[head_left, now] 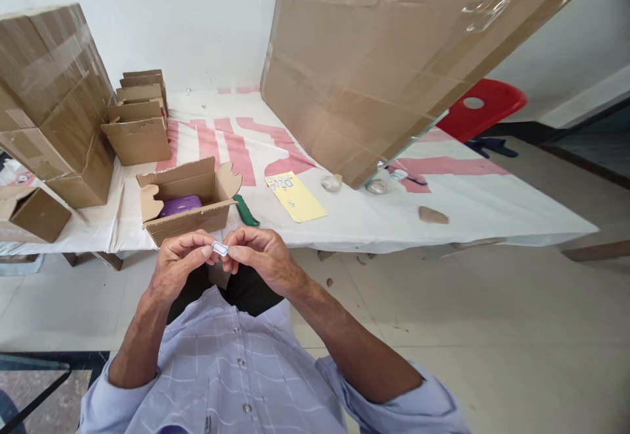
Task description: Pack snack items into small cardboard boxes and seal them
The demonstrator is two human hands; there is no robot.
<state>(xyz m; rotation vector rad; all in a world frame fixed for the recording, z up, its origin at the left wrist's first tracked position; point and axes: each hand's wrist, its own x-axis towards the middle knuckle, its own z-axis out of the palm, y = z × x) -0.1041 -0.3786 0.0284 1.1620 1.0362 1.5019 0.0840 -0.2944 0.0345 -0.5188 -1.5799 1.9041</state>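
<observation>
Between my two hands, near the table's front edge, is a small white label with a blue border [220, 248]. My left hand [180, 263] pinches its left end, and my right hand [258, 257] pinches its right end. Just beyond them an open cardboard box [191, 220] holds a purple item [180, 205]. A green curved object [245, 212] lies against the box's right side. Farther right rests a yellow sheet [300, 201] with several blue-bordered labels near its top.
Tall taped cartons [63, 106] stand at the left, with several small open boxes [138, 138] beside them. A large cardboard panel [374, 73] leans over the white-covered table [516, 207]. Tape rolls lie at its foot; a red chair [485, 109] is behind.
</observation>
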